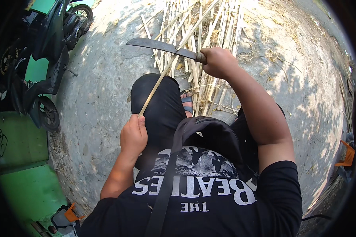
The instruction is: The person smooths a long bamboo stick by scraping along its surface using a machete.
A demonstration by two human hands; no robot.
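My left hand (pixel 133 135) is closed round the near end of a long, thin bamboo strip (pixel 156 85), beside my left knee. The strip slants up and away to the right, over my knee. My right hand (pixel 219 62) grips the wooden handle of a machete (pixel 156 44), arm stretched forward. Its dark blade points left and crosses the strip, seemingly touching it near the handle end. Whether the edge has cut into the strip, I cannot tell. Beyond the blade lies a pile of pale split bamboo strips (pixel 225 29) on the ground, partly hidden by my right hand and the machete.
A dark motorcycle (pixel 51 59) stands at the far left by a green wall (pixel 19 138). Orange-handled things show at the lower left (pixel 73 213) and right edge. A black bag (pixel 209 136) rests on my lap. Thin shavings are scattered over the concrete ground (pixel 95 94).
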